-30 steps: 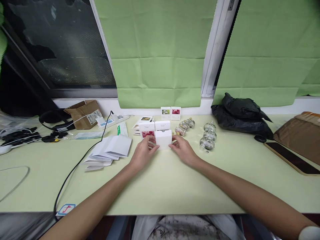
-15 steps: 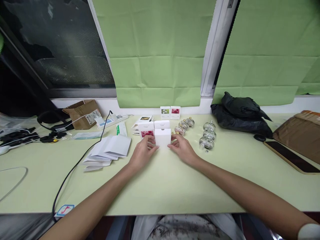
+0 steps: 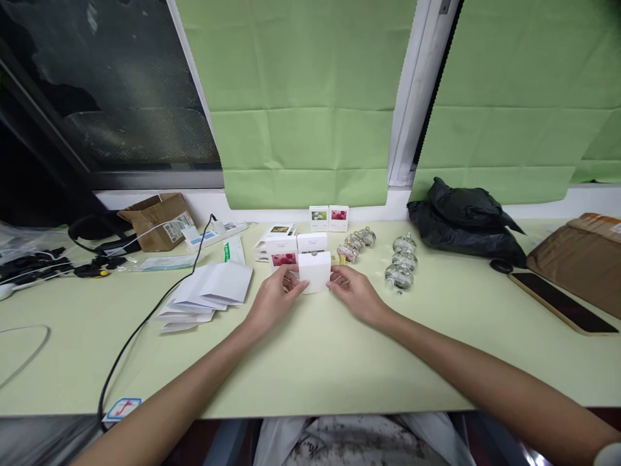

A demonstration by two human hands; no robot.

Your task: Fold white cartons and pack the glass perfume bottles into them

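Between my two hands stands a small white cardboard box (image 3: 314, 272), its plain side facing me and a thumb notch at its top edge. My left hand (image 3: 279, 291) grips its left side, with the thumb at the front edge. On its right side, the fingers and thumb of my right hand (image 3: 353, 288) close on the edge. Right behind it are a white box with a pink flower picture (image 3: 283, 247) and another white box (image 3: 312, 243), partly hidden. A gold-coloured cap (image 3: 342, 259) shows just beyond my right fingers.
Flattened white boxes (image 3: 208, 288) lie left of my hands. Round glass bottles (image 3: 400, 277) stand in rows to the right. Two small picture boxes (image 3: 328, 218) stand by the wall. A phone (image 3: 563, 303), a black plastic bag (image 3: 466, 220) and a black cable (image 3: 145, 323) flank the area.
The white box between my hands has tipped slightly, and its notched top edge shows more clearly. Both hands keep their hold. The whole view has shifted a little.
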